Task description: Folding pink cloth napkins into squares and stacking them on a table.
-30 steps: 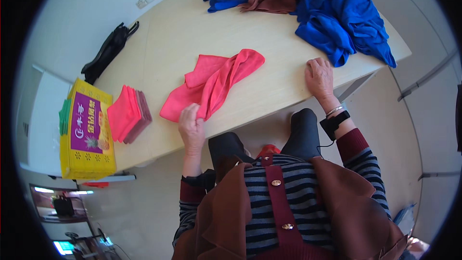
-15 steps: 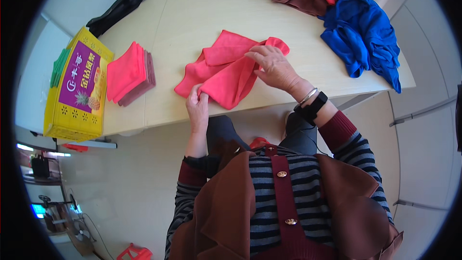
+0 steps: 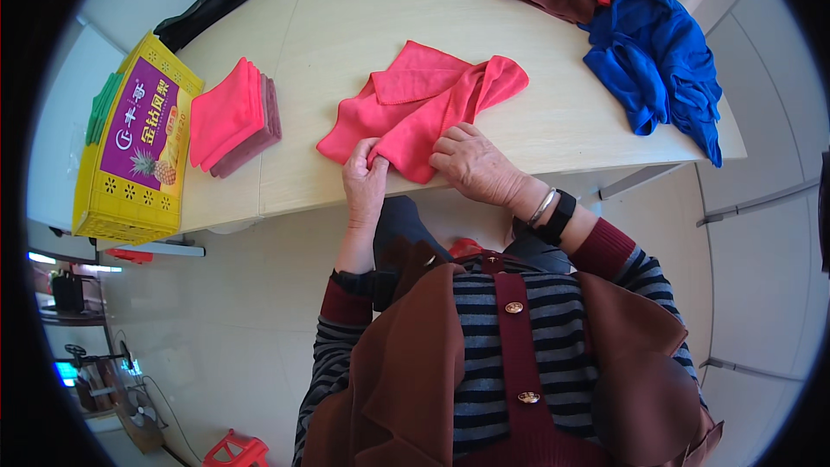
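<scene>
Cloth (image 3: 421,108) in L hand (image 3: 364,188), mostly fwd/R

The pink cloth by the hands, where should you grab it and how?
I'd pinch the pink cloth by its near edge, coming from the near side: that edge lies closest, and it's thin. The left hand and right hand are both there.

Pink cloth (image 3: 419,86), yellow-and-purple box (image 3: 138,147), striped sleeve (image 3: 650,281)
</scene>
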Available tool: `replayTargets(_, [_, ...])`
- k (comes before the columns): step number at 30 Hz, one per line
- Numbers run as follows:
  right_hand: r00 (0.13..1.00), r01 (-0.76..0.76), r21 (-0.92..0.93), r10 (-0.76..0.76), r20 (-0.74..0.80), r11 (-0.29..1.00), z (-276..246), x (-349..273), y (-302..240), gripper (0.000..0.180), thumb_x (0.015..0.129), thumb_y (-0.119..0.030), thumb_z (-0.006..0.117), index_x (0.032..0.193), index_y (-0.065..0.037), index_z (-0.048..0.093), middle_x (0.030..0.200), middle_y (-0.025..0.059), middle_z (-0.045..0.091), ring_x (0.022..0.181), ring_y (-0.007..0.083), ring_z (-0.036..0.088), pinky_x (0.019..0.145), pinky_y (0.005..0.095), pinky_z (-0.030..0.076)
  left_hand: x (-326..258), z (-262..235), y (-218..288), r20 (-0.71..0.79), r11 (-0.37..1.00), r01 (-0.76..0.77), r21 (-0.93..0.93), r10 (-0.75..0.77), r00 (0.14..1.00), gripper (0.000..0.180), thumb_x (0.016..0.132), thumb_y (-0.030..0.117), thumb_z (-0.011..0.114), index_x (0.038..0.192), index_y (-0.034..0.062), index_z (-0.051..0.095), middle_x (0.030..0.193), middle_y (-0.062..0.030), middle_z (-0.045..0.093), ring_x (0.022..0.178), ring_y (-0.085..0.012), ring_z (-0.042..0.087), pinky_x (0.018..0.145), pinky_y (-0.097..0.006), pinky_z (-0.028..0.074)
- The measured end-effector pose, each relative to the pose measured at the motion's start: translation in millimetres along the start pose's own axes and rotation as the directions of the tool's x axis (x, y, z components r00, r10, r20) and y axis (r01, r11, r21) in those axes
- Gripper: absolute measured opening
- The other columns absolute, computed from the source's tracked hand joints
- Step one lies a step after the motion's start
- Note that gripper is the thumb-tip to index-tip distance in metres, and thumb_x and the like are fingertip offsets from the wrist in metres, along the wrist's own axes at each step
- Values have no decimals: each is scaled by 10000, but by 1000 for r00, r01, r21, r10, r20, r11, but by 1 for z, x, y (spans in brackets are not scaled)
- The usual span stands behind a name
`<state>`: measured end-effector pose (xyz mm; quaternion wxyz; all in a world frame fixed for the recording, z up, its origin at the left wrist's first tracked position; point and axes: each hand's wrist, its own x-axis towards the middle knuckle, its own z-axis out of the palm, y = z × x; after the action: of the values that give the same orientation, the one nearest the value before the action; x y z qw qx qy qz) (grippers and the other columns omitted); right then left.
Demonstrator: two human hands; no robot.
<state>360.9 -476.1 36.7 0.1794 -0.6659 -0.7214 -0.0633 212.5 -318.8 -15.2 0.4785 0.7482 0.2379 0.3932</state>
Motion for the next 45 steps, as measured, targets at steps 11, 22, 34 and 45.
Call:
replayTargets(11, [802,-324,413,478,-357,851,-80,4,59,117,879,-89,647,990,-53,651,854,44,630,864,153,601,760,270,474,55,-37,21,88,845,-329,421,323,942,131,836,119,666,888,23,593,792,-144,591,744,-338,579,682,-417,458])
replayTargets(22, [650,83,743,529,-545,664,-254,15,103,135,911,-168,610,918,-48,673,789,3,635,717,64,560,655,194,452,202,-6,191,209,479,-694,538,721,661,137,894,197,617,951,75,590,842,-161,644,797,-371,625,665,-430,490])
replayTargets(34, [430,-183,683,682,-592,708,-306,-20,81,127,928,-62,534,893,-25,650,750,-10,599,666,76,546,600,207,453,267,83,214,368,498,-735,460,647,668,112,876,175,594,935,80,600,911,-122,649,851,-350,617,727,-432,486])
replayTargets(45, [926,33,458,145,-348,888,-94,28,-8,63,832,-124,631,871,-89,666,825,111,650,783,279,644,695,366,516,244,-2,7,396,622,-579,527,424,815,157,822,68,585,966,62,647,1045,-126,631,1037,-326,580,885,-401,470])
